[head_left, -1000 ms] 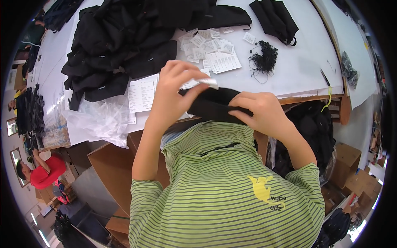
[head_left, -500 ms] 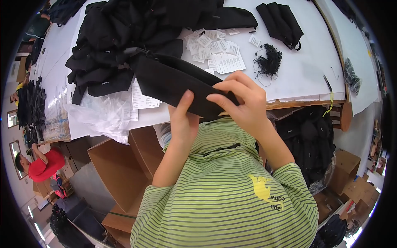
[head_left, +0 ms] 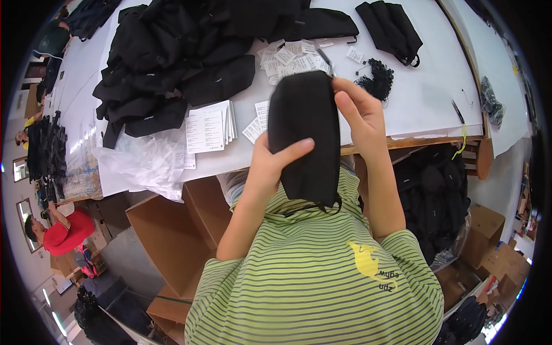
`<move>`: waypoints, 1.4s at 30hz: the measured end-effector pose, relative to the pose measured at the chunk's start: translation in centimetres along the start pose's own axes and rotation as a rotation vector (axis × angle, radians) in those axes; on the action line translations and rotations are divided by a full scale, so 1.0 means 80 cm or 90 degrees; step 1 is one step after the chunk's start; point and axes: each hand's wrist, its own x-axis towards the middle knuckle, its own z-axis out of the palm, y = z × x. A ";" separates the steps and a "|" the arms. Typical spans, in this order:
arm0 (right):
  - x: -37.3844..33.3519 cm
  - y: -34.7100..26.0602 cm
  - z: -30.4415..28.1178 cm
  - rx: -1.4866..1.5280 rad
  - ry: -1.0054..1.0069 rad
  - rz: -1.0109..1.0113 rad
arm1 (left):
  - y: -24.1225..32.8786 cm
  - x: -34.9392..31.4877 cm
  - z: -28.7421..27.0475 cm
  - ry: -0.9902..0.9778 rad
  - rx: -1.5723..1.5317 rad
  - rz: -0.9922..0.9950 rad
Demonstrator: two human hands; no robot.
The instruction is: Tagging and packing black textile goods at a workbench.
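A black fabric pouch point(head_left: 303, 121) is held up before my chest, its long side running away from me and a flat face turned up. My left hand point(head_left: 273, 164) grips its left side, thumb across the face and fingers hidden behind. At the far right corner my right hand point(head_left: 368, 118) pinches the pouch's edge, where a dark strap or pull sticks out. A small black loop hangs at the near end. Beyond the pouch lie loose white tags point(head_left: 290, 56), partly covered by it. To its left is a stack of white printed cards point(head_left: 207, 129).
Black pouches are heaped point(head_left: 172, 52) at the far left, with more point(head_left: 391, 31) at the far right. A bundle of black strings point(head_left: 376, 79), a pen point(head_left: 457, 112) and a clear plastic bag point(head_left: 144, 164) lie on the table. An open carton point(head_left: 167, 230) stands below its edge.
The pouch has swung from a slant to nearly straight away from me, and its opening no longer shows. My right hand has moved to its far corner. The card stack is now uncovered.
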 end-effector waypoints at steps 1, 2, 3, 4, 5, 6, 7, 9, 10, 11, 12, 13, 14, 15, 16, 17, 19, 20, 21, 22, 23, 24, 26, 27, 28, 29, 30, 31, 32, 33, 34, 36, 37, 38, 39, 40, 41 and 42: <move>0.010 -0.011 0.001 0.028 -0.036 0.006 | 0.003 -0.002 0.004 -0.025 0.023 -0.009; 0.017 -0.010 -0.001 0.028 -0.036 0.004 | 0.006 -0.003 0.007 -0.026 0.024 -0.007; 0.022 -0.008 -0.005 -0.036 -0.010 -0.066 | 0.008 -0.004 0.009 -0.022 0.003 -0.023; 0.025 -0.008 -0.008 -0.100 0.016 -0.135 | 0.010 -0.004 0.010 -0.018 -0.018 -0.040; 0.026 -0.010 -0.005 -0.126 0.046 -0.167 | 0.009 -0.003 0.010 -0.017 -0.018 -0.039; 0.025 -0.007 -0.005 -0.126 0.045 -0.167 | 0.008 -0.003 0.009 -0.006 -0.032 -0.025; 0.024 -0.002 -0.005 -0.152 0.046 -0.156 | 0.007 -0.002 0.009 0.004 -0.046 -0.011; 0.020 0.000 -0.002 -0.179 0.043 -0.143 | 0.006 -0.003 0.009 0.026 -0.082 -0.018; 0.016 -0.003 0.000 -0.195 0.023 -0.147 | 0.006 -0.002 0.009 0.046 -0.116 -0.026; 0.011 -0.006 0.003 -0.211 0.004 -0.149 | 0.007 -0.001 0.009 0.048 -0.117 -0.029; 0.006 -0.011 0.006 -0.212 0.003 -0.144 | 0.009 0.000 0.009 0.065 -0.134 0.001; -0.001 -0.018 0.009 -0.209 -0.046 -0.129 | 0.011 0.003 0.007 0.081 -0.151 0.031; -0.007 -0.022 0.012 -0.205 -0.096 -0.114 | 0.009 0.010 -0.005 0.050 -0.171 0.035; -0.014 -0.024 0.015 -0.196 -0.127 -0.111 | 0.007 0.014 -0.010 0.071 -0.211 0.033; -0.020 -0.028 0.016 -0.194 -0.130 -0.106 | 0.007 0.017 -0.015 0.092 -0.250 0.032; -0.025 -0.036 0.018 -0.200 -0.180 -0.097 | 0.008 0.023 -0.023 0.091 -0.280 0.008; -0.032 -0.041 0.021 -0.206 -0.248 -0.108 | 0.014 0.024 -0.035 0.054 -0.337 0.007; -0.035 -0.041 0.023 -0.205 -0.249 -0.106 | 0.018 0.024 -0.035 0.034 -0.382 0.022; -0.038 -0.041 0.025 -0.187 -0.254 -0.091 | 0.018 0.024 -0.036 0.036 -0.382 0.021; -0.040 -0.041 0.026 -0.169 -0.259 -0.078 | 0.018 0.024 -0.038 0.039 -0.391 0.027; -0.041 -0.041 0.026 -0.169 -0.274 -0.062 | 0.018 0.023 -0.040 0.043 -0.399 0.036; -0.040 -0.039 0.025 -0.168 -0.276 -0.062 | 0.018 0.022 -0.042 0.045 -0.400 0.037; -0.035 -0.035 0.021 -0.203 -0.307 -0.089 | 0.017 0.021 -0.047 0.026 -0.393 0.053; -0.033 -0.033 0.021 -0.203 -0.309 -0.089 | 0.018 0.020 -0.046 0.027 -0.395 0.055; -0.030 -0.032 0.021 -0.240 -0.250 -0.131 | 0.019 0.018 -0.041 0.106 -0.312 0.105; -0.030 -0.032 0.020 -0.278 -0.189 -0.172 | 0.020 0.016 -0.035 0.183 -0.228 0.151; -0.029 -0.033 0.022 -0.279 -0.188 -0.173 | 0.021 0.014 -0.028 0.181 -0.228 0.151; -0.029 -0.034 0.028 -0.318 -0.167 -0.177 | 0.022 0.012 -0.020 0.212 -0.175 0.182; -0.029 -0.036 0.035 -0.355 -0.146 -0.181 | 0.023 0.009 -0.014 0.244 -0.120 0.213; -0.031 -0.034 0.039 -0.418 -0.147 -0.188 | 0.023 0.006 -0.011 0.232 -0.118 0.222; -0.030 -0.031 0.038 -0.418 -0.147 -0.189 | 0.022 0.005 -0.008 0.231 -0.118 0.223; -0.018 -0.020 0.033 -0.503 0.000 -0.267 | 0.022 0.005 -0.007 0.260 -0.074 0.253; -0.011 -0.010 0.024 -0.471 0.098 -0.280 | 0.023 0.003 -0.009 0.261 -0.075 0.257; -0.009 -0.009 0.016 -0.471 0.097 -0.282 | 0.022 0.003 -0.014 0.254 -0.090 0.250; -0.008 -0.010 0.010 -0.441 0.083 -0.271 | 0.022 0.003 -0.018 0.248 -0.106 0.242; -0.006 -0.011 0.008 -0.411 0.068 -0.260 | 0.022 0.004 -0.020 0.248 -0.107 0.244; -0.011 -0.019 0.011 -0.456 0.015 -0.220 | 0.021 0.006 -0.019 0.252 -0.116 0.233; -0.018 -0.021 0.016 -0.458 0.017 -0.219 | 0.021 0.007 -0.019 0.256 -0.126 0.222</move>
